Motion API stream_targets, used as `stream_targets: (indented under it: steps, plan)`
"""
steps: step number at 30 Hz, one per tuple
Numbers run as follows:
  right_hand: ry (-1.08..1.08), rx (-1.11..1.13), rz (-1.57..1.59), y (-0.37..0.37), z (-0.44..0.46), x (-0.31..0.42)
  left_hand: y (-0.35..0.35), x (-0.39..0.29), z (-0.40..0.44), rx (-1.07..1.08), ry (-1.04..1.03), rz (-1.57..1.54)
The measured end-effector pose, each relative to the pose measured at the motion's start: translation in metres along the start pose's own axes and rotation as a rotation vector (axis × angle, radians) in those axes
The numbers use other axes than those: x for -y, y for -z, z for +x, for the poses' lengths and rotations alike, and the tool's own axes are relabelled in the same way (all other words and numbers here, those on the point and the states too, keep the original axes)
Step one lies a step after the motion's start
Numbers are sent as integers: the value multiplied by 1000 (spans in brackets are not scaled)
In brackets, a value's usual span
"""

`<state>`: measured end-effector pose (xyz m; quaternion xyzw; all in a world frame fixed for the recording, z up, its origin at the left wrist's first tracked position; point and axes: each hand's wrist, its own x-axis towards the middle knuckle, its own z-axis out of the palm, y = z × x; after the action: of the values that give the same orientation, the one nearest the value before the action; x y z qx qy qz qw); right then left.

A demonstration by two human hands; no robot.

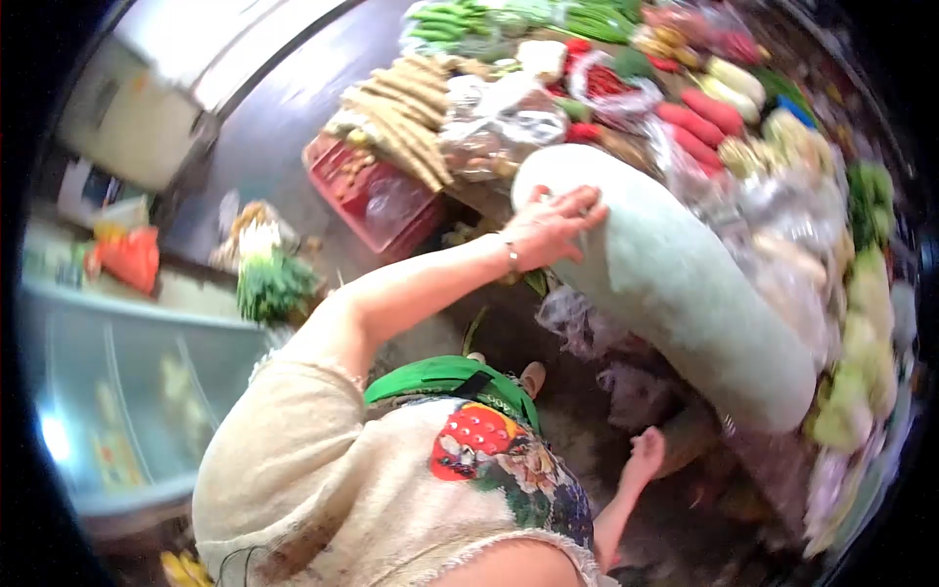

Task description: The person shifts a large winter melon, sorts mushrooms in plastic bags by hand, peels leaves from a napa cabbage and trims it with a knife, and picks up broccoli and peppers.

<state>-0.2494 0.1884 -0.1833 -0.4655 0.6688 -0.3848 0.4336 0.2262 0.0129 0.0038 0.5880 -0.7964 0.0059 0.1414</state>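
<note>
A large, pale green-white winter melon (675,284) lies lengthwise along the near side of a vegetable display. My left hand (558,227) rests on its upper-left end, palm down with the fingers spread over the skin; a bracelet circles the wrist. Lower down, my right hand (646,456) hangs beside the melon's lower part, apart from it. Its fingers are loosely bent, with nothing visible in them. Crumpled plastic bags (577,318) lie under the melon's near side.
A red crate (377,201) stands left of the melon, with long pale roots (401,108) beside it. Beyond are bagged vegetables, red peppers (608,80) and reddish roots (699,127). Leafy greens (269,284) lie at left above a glass-fronted case (127,391). Pale green gourds (866,342) line the right.
</note>
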Motion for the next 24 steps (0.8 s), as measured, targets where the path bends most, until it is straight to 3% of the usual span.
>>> stream_targets:
  steps: [3,6,11,15,17,19,21,24]
  plan:
    - [-151,321,-50,-25,6,13,-1,-6,1,-2,49,-5]
    - [-170,526,-143,-48,17,51,-6,-12,-7,-64,113,-78]
    - [-211,690,-139,-49,49,59,-26,-37,-72,-199,228,-147]
    - [-190,685,-230,-55,67,59,-56,-39,-167,136,426,-220]
    - [-139,743,-306,-68,76,55,-81,-31,-233,160,545,-332]
    - [-88,795,-384,-83,77,65,-83,-32,-282,366,815,-432]
    - [-98,882,-382,-110,67,84,-89,-29,-332,468,990,-523]
    - [-100,933,-396,-148,60,68,-81,-22,-383,534,1093,-578]
